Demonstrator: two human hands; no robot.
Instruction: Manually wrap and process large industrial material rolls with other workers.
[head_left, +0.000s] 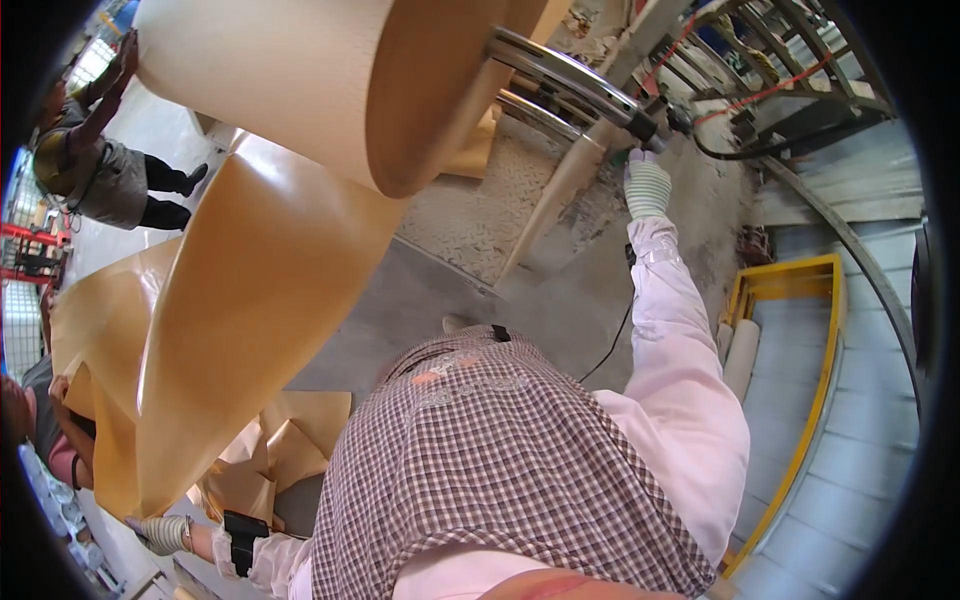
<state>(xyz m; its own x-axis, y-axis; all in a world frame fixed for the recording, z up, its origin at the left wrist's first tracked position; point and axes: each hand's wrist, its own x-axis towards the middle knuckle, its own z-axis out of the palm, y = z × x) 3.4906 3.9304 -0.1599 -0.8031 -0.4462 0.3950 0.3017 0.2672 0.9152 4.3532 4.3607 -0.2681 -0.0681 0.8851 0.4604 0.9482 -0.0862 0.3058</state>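
Observation:
A big roll of brown paper hangs at the upper left on a shiny metal shaft. From it a wide loose sheet of brown paper sweeps down to the lower left. My left hand, in a striped knit glove, closes on the sheet's lower edge; its fingertips are partly hidden. Stretched forward, my right hand, gloved alike, is at the dark end fitting of the shaft. How its fingers are bent does not show clearly.
One co-worker stands beyond the roll with a hand against it. Another person at the left edge holds the sheet. Crumpled brown paper lies on the floor. A yellow metal frame stands at right, below a machine frame with a black cable.

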